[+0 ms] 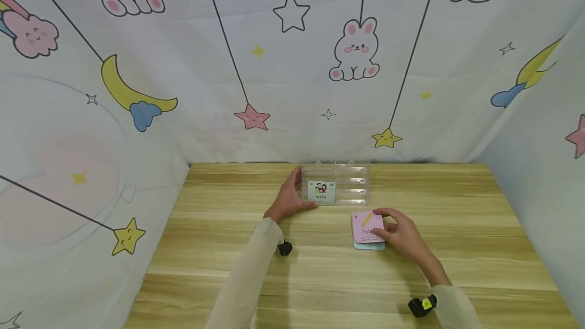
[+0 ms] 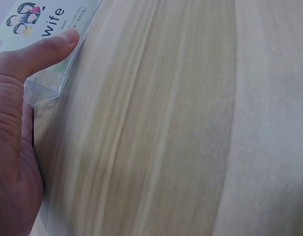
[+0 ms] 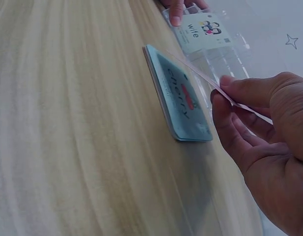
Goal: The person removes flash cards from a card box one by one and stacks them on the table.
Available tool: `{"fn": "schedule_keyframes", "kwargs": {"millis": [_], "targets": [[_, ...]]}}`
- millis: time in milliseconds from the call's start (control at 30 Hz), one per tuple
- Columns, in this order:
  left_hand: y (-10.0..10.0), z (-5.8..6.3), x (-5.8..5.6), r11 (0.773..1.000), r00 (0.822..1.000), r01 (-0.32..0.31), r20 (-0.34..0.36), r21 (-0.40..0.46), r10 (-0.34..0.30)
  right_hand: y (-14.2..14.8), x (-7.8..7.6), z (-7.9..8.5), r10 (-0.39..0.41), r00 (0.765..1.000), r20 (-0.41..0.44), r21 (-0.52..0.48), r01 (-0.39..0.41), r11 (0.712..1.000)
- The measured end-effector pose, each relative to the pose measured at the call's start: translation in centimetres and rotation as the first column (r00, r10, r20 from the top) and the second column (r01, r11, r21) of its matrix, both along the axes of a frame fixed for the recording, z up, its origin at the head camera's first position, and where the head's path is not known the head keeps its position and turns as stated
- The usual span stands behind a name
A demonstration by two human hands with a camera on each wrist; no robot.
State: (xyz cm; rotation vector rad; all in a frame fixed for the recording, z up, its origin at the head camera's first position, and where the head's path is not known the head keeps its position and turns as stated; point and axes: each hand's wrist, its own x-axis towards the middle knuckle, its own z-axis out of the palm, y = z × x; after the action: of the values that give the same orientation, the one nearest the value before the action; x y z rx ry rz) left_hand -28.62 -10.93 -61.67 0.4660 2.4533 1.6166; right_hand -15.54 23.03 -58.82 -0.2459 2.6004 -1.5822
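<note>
A clear plastic card holder (image 1: 352, 185) with compartments lies at the back of the table. My left hand (image 1: 291, 198) grips its left side, thumb along the front edge and fingers around the far left. In the holder's left part sits a pale green "wife" card (image 1: 321, 195). Between thumb and fingers, my right hand (image 1: 402, 233) pinches a pink card (image 1: 364, 221) printed with a yellow ruler. That card is tilted over a small stack of cards (image 3: 178, 98), topped by a light blue "cherry" card, as the right wrist view shows.
The wooden table (image 1: 338, 288) runs up to a white cloth backdrop (image 1: 311, 80) printed with stars, moons and rabbits, close behind the holder. More printed cloth (image 1: 59, 166) borders the table's left side.
</note>
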Motion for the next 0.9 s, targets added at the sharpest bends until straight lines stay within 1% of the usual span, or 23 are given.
{"fn": "schedule_keyframes", "kwargs": {"millis": [133,300,400,567,700,733,900], "targets": [[0.0,0.1,0.1,1.0,1.0,-0.007,-0.002,0.012,0.007,0.1,0.3,-0.6,-0.005,1.0,0.012,-0.012,0.005,1.0],[0.0,0.0,0.2,0.999,1.0,-0.01,-0.014,0.038,0.01,0.0,0.5,-1.0,-0.014,1.0,0.01,0.012,0.014,1.0],[0.0,-0.1,0.2,1.0,1.0,-0.008,-0.007,0.025,0.008,0.0,0.5,-1.1,-0.01,1.0,-0.02,0.055,0.011,0.998],[0.0,0.0,0.1,1.0,1.0,-0.005,0.014,-0.005,0.005,0.0,0.6,-1.1,0.014,0.995,-0.095,0.142,0.0,0.99],[0.0,-0.1,0.1,1.0,1.0,-0.004,0.002,0.005,0.004,0.1,0.6,-1.4,0.022,0.994,-0.108,0.17,-0.003,0.985],[0.0,0.4,0.3,1.0,1.0,0.0,0.001,0.006,0.0,0.1,0.6,-1.4,0.021,0.994,-0.109,0.179,-0.001,0.984],[-0.1,0.3,0.1,1.0,1.0,0.006,-0.002,0.005,-0.006,0.1,0.6,-1.4,0.026,0.993,-0.115,0.197,-0.003,0.98]]}}
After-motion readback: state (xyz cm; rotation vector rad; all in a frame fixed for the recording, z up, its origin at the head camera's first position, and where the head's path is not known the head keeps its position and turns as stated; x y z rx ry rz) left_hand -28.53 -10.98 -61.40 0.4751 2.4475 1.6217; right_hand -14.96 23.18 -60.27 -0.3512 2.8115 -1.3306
